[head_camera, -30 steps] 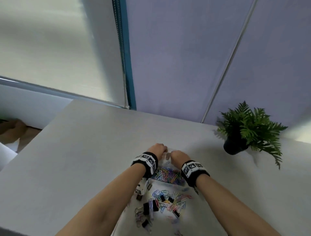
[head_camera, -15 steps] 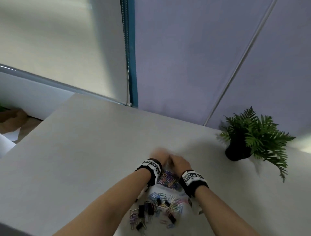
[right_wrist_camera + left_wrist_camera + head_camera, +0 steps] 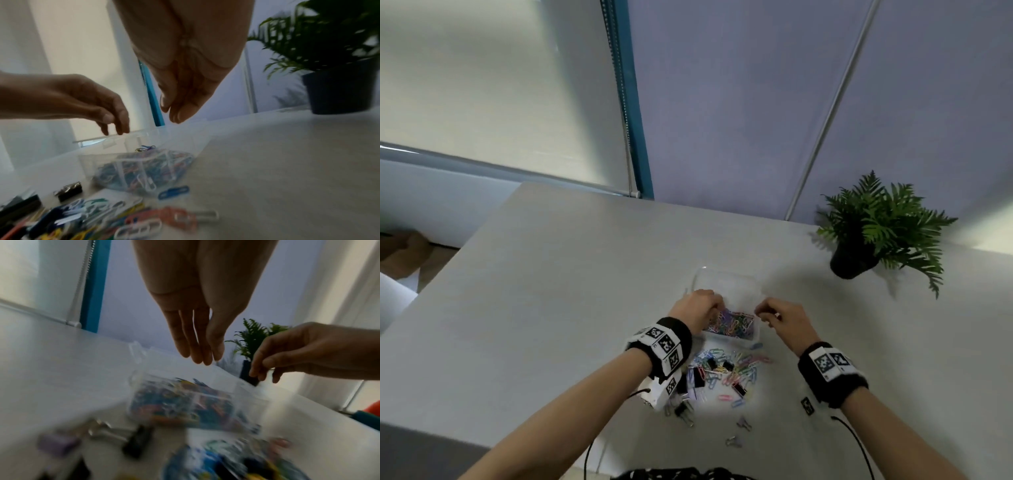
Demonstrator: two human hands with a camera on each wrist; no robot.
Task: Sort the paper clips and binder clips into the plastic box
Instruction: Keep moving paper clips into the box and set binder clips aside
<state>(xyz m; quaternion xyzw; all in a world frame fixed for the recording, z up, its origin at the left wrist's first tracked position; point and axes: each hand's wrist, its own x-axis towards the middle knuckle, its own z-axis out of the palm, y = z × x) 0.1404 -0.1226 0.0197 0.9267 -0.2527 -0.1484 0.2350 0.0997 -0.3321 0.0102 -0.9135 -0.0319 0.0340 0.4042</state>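
Note:
A clear plastic box (image 3: 755, 334) stands on the white table, and its near compartment is full of coloured paper clips (image 3: 732, 323). Its lid (image 3: 726, 281) lies open behind it. My left hand (image 3: 698, 305) hangs over the box's left side with straight fingers (image 3: 202, 356) that reach the lid's edge in the right wrist view. To the right of the box, my right hand (image 3: 774, 313) hovers with loosely bunched fingers (image 3: 174, 113) and nothing visible in them. Loose paper clips (image 3: 736, 371) and black binder clips (image 3: 739, 389) lie in front of the box.
A potted fern (image 3: 852, 260) stands at the back right of the table. Two silver binder clips (image 3: 743, 424) lie nearer my body. One blue paper clip (image 3: 173, 191) rests against the box's front wall. The table's left edge (image 3: 448, 263) drops to the floor.
Both hands were together at the far side of the box; now they have spread apart to its left and right, and the lid lies open behind it.

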